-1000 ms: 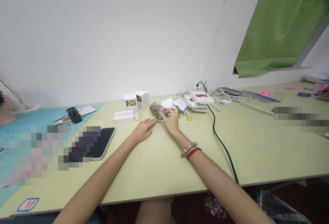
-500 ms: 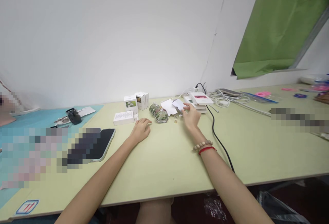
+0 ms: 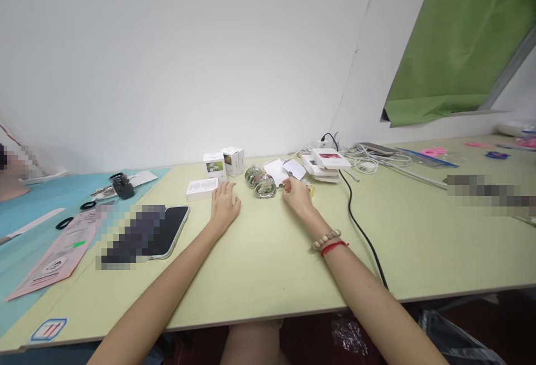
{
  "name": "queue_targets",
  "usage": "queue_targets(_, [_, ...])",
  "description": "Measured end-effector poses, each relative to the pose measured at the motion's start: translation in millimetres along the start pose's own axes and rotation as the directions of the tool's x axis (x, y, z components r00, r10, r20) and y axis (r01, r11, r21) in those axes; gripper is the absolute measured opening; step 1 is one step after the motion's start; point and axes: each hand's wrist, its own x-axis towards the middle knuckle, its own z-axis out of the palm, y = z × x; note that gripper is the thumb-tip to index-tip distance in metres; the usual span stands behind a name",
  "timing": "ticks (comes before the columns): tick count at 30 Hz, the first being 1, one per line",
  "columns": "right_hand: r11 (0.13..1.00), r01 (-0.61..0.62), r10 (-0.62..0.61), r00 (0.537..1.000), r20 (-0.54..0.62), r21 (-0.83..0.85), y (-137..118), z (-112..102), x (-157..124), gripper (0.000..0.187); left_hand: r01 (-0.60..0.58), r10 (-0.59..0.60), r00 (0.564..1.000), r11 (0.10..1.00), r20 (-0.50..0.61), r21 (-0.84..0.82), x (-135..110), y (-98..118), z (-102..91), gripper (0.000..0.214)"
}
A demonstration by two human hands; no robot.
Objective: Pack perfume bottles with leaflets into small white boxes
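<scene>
My left hand point(image 3: 225, 204) rests on the table with its fingers spread, holding nothing. Its fingertips reach the right end of a white flat-lying box point(image 3: 201, 190); I cannot tell if they touch. My right hand point(image 3: 298, 196) is low over the table, thumb and forefinger pinched together; whatever they hold is too small or hidden. Left of it stand two clear rounded glass containers, the front one point(image 3: 265, 187) and the rear one point(image 3: 253, 174), both with greenish contents. Just beyond the right hand lie open white card flaps point(image 3: 294, 169). A small gold piece point(image 3: 311, 191) shows beside the hand.
Two upright white boxes, a left one point(image 3: 215, 167) and a right one point(image 3: 233, 161), stand near the wall. White boxes point(image 3: 330, 158) are stacked at right, beside tangled cables point(image 3: 364, 165) and a black cord point(image 3: 355, 220). A phone point(image 3: 173, 231) and a dark jar point(image 3: 121, 185) lie left.
My right hand has moved slightly left and its fingers have closed into a pinch. My left hand has turned, its fingers now more spread and nearer the flat-lying box. The camera view has shifted slightly.
</scene>
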Motion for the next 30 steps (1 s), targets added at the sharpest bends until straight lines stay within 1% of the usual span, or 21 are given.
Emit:
queue_targets(2, [1.0,0.012,-0.011,1.0,0.02,-0.01,2,2,-1,0.03,0.068,-0.064,0.995,0.996,-0.071,0.061,1,-8,0.0,0.049])
queue_targets(6, [1.0,0.021,-0.02,0.999,0.037,-0.016,4,4,0,0.027,0.192,-0.169,0.974,0.969,-0.154,0.154,0,-34,-3.6,0.063])
queue_targets(8, [1.0,0.023,-0.022,0.999,0.039,-0.013,5,5,0,0.027,0.269,-0.243,0.959,0.943,-0.146,0.195,-2,-45,-5.2,0.067])
queue_targets(10, [1.0,0.024,-0.024,0.999,0.041,-0.007,5,7,0,0.027,0.295,-0.277,0.955,0.922,-0.103,0.253,-2,-49,-6.1,0.067])
queue_targets(12, [1.0,0.028,-0.028,0.998,0.053,0.003,5,7,0,0.027,0.258,-0.251,0.966,0.914,-0.061,0.314,-2,-45,-6.5,0.062])
queue_targets(15, [1.0,0.028,-0.029,0.997,0.078,0.012,4,7,-1,0.024,0.149,-0.149,0.988,0.917,-0.029,0.369,0,-29,-7.4,0.056])
queue_targets(17, [1.0,0.019,-0.019,0.996,0.086,0.008,4,5,-2,0.021,0.056,-0.055,0.998,0.926,-0.014,0.374,2,-19,-8.5,0.054])
queue_targets(19, [1.0,0.006,-0.006,0.996,0.09,0.001,3,4,-3,0.021,-0.042,0.044,0.999,0.932,0.004,0.361,2,-11,-10.0,0.053])
queue_targets(21, [1.0,-0.003,0.003,0.996,0.093,-0.009,2,2,-4,0.022,-0.109,0.11,0.994,0.937,0.017,0.333,2,-6,-11.5,0.052])
queue_targets(22, [1.0,-0.005,0.007,0.995,0.095,-0.015,1,2,-4,0.022,-0.124,0.125,0.992,0.941,0.018,0.315,2,-5,-12.0,0.051])
queue_targets(24, [0.999,-0.01,0.012,0.995,0.097,-0.031,0,1,-4,0.023,-0.117,0.121,0.993,0.953,0.004,0.278,0,-3,-12.4,0.049])
queue_targets(26, [0.999,-0.015,0.02,0.995,0.099,-0.049,-2,0,-4,0.025,-0.073,0.082,0.996,0.968,-0.026,0.24,-1,-3,-11.5,0.049])
queue_targets(30, [0.995,-0.04,0.049,0.994,0.098,-0.092,-5,-2,-6,0.029,0.003,0.008,0.999,0.98,-0.052,0.2,-2,-5,-7.0,0.06])
